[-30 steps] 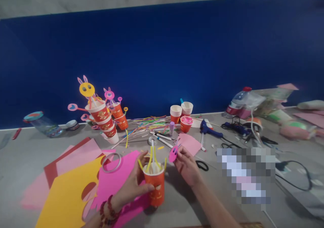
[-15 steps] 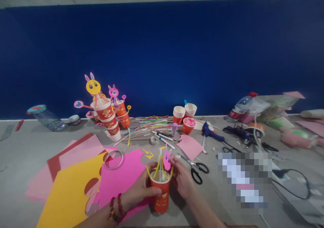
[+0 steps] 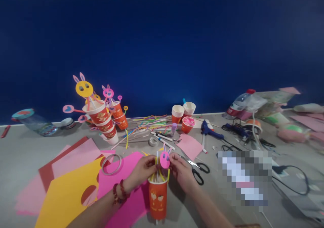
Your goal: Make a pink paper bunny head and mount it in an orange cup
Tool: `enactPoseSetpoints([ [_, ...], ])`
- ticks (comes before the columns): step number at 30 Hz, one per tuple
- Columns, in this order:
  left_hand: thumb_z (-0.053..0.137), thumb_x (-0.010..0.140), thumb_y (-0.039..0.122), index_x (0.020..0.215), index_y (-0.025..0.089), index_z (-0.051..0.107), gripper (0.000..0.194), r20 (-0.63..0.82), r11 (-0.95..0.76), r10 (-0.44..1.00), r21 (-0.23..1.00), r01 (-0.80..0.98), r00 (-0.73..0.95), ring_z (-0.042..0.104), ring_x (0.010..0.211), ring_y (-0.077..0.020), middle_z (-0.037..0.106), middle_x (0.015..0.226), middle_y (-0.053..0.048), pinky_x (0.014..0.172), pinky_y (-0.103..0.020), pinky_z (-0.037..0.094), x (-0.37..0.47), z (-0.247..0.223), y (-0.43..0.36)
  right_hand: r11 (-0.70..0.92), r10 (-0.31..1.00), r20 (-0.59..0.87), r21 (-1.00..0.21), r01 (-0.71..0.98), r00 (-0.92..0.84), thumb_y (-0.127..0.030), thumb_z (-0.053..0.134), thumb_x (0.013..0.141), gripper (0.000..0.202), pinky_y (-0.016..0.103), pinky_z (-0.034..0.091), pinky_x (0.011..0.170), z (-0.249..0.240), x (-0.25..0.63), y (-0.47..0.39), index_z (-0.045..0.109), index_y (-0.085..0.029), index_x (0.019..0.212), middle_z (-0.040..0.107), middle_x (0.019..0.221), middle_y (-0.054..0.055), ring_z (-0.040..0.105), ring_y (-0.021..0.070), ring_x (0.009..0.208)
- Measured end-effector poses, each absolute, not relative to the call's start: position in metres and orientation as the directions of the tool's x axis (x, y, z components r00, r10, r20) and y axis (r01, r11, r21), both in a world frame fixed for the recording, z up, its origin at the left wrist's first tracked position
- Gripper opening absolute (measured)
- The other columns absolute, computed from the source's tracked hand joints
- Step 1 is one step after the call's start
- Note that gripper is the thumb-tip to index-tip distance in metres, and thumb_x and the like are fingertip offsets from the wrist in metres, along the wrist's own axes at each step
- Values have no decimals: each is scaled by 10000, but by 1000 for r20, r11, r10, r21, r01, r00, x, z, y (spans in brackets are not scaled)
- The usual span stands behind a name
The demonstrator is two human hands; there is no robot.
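A red paper cup (image 3: 158, 199) with a printed design stands upright in front of me, with yellow pipe cleaners (image 3: 162, 177) and a white straw (image 3: 157, 157) rising from its mouth. Just above the rim, my left hand (image 3: 144, 172) is closed, its fingertips pinching a yellow pipe cleaner beside the straw. A pink paper rabbit face (image 3: 164, 159) with upright ears is pinched at its right edge by my right hand (image 3: 182, 171). Part of the pipe cleaners is hidden behind the fingers and the face.
Pink paper (image 3: 126, 194) and yellow paper (image 3: 63, 194) lie to the left, with a tape ring (image 3: 111, 172). Black-handled scissors (image 3: 198, 177) are to the right, a blue glue gun (image 3: 211, 131) beyond. Finished rabbit cups (image 3: 97, 115) and loose pipe cleaners (image 3: 149, 123) are at the back.
My left hand has left the cup's side and moved up to the pipe cleaners. The rabbit face has turned more toward me, still in my right hand. The view has tilted down slightly.
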State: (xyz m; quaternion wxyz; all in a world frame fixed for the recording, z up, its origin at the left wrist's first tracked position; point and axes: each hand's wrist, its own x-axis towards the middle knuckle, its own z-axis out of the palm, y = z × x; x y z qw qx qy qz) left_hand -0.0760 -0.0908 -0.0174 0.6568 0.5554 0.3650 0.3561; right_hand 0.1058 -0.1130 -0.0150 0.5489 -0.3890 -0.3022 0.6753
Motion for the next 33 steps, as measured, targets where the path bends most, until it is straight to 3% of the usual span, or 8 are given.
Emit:
enactPoseSetpoints([
  [4, 792, 728, 423, 932, 136, 688, 368, -149, 243, 847, 962, -123, 510, 671, 768, -214, 731, 837, -75, 739, -312, 505, -76, -19, -89, -33, 996, -17, -982, -184, -87, -505, 780, 742, 351, 273, 385, 610, -8, 123, -92, 630, -192, 692, 560, 657, -22, 486, 148, 641],
  [8, 774, 724, 363, 950, 132, 688, 334, -203, 324, 830, 934, -152, 519, 681, 719, -213, 738, 795, -78, 711, -314, 509, -77, -15, -88, -4, 988, 7, -998, -68, -153, -525, 750, 764, 357, 287, 399, 622, 0, 128, -73, 626, -196, 700, 580, 660, -18, 513, 161, 652],
  [14, 651, 742, 245, 946, 120, 720, 249, -270, 394, 818, 907, -151, 508, 681, 670, -200, 754, 780, -77, 683, -300, 510, -81, -7, -88, -35, 970, -23, -998, -48, -241, -501, 739, 773, 343, 280, 404, 613, 4, 118, -62, 607, -197, 686, 570, 636, -29, 518, 150, 627],
  [25, 597, 744, 234, 967, 129, 728, 279, -240, 425, 823, 862, -276, 515, 707, 755, -256, 773, 861, -96, 710, -345, 533, -81, -19, -84, -90, 979, -75, -993, -73, -187, -499, 732, 771, 344, 271, 379, 583, -14, 107, -60, 582, -205, 674, 571, 607, -32, 497, 141, 578],
  [33, 574, 820, 399, 959, 88, 719, 370, -333, 562, 777, 750, -349, 535, 727, 768, -276, 768, 861, -147, 752, -382, 565, -79, -24, -85, -105, 985, -92, -991, -80, -144, -447, 727, 769, 302, 267, 376, 566, -6, 103, -66, 584, -212, 646, 562, 588, -38, 500, 143, 568],
])
